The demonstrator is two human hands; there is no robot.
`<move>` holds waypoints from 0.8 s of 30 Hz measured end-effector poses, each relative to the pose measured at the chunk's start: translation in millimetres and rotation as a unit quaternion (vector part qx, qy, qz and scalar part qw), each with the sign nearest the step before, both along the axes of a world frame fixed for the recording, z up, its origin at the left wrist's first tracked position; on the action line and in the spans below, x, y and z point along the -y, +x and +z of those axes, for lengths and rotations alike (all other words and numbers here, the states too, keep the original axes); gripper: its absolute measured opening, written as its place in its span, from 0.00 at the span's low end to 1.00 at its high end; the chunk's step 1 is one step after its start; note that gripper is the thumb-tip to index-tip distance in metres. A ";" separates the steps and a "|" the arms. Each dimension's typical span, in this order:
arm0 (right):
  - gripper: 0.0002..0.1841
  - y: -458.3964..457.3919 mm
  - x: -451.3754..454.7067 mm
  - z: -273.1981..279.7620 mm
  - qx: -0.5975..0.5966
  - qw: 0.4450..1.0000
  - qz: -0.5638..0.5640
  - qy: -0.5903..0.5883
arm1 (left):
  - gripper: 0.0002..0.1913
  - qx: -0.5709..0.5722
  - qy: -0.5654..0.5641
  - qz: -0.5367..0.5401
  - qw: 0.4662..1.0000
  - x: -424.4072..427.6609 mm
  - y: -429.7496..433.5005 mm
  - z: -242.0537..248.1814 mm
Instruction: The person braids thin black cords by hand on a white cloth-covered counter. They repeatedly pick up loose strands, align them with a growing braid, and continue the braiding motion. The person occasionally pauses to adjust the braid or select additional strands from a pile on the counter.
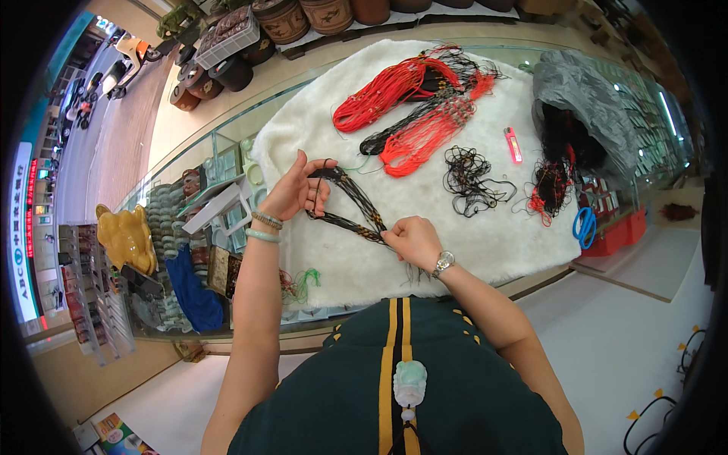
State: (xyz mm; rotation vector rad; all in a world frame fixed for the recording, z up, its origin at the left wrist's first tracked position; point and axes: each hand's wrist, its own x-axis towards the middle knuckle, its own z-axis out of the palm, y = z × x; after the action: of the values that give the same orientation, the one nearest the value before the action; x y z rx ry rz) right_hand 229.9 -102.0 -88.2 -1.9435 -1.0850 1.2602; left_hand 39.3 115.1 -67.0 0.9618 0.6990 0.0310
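A bundle of black beaded necklace cords (352, 193) is stretched in a loop between my hands, over a white plush cloth (318, 256). Its far end hangs over the curled fingers of my left hand (298, 193), whose thumb points up. At the near end my right hand (417, 242) pinches the gathered strands; loose tails hang beneath it. Farther back lie a bundle of red cords (369, 102) and a lighter red bundle (418, 142) beside black strands. A loose tangle of black cord (469, 179) rests right of the middle.
At the right are a pink lighter (513, 145), blue-handled scissors (584, 227) and a grey plastic bag (586, 96) with black and red cords spilling out. Stone bangles (165, 216), a blue cloth (193, 293) and a yellow figurine (126, 239) stand left on the glass counter.
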 end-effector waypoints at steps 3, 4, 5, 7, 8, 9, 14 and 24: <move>0.17 -1.2 -2.7 -3.4 0.028 1.000 0.012 0.000 | 0.42 -0.030 0.014 0.003 0.999 0.1 -1.2 -1.8; 0.17 -1.2 -3.1 -4.0 0.043 0.999 0.019 0.004 | 0.41 -0.051 0.030 0.008 0.998 -0.2 -1.5 -1.5; 0.17 -1.0 -3.2 -4.5 0.036 0.999 0.019 0.000 | 0.40 -0.071 0.045 0.009 0.996 -0.2 -1.7 -0.9; 0.17 -0.5 -3.1 -5.1 0.044 0.999 0.025 0.003 | 0.38 -0.104 0.077 0.019 0.991 -0.7 -2.4 1.8; 0.17 -0.3 -3.0 -5.3 0.037 0.999 0.025 0.002 | 0.37 -0.120 0.092 0.023 0.988 -0.7 -2.6 3.4; 0.17 -0.2 -2.6 -5.5 0.038 0.999 0.027 0.001 | 0.36 -0.140 0.109 0.036 0.983 0.2 -3.0 5.0; 0.17 -1.0 -1.5 -7.9 0.048 0.998 0.029 0.015 | 0.30 -0.194 0.204 0.095 0.955 9.6 -7.7 8.4; 0.18 -2.3 -0.8 -7.5 0.047 0.999 0.020 0.010 | 0.08 -0.229 0.698 0.142 0.664 55.3 -2.6 -1.3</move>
State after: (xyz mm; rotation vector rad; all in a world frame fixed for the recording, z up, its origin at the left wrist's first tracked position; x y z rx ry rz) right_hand 227.6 -101.2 -95.7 -1.9928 -1.1842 1.1838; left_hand 36.6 59.9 -68.4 2.3910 1.3249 0.7248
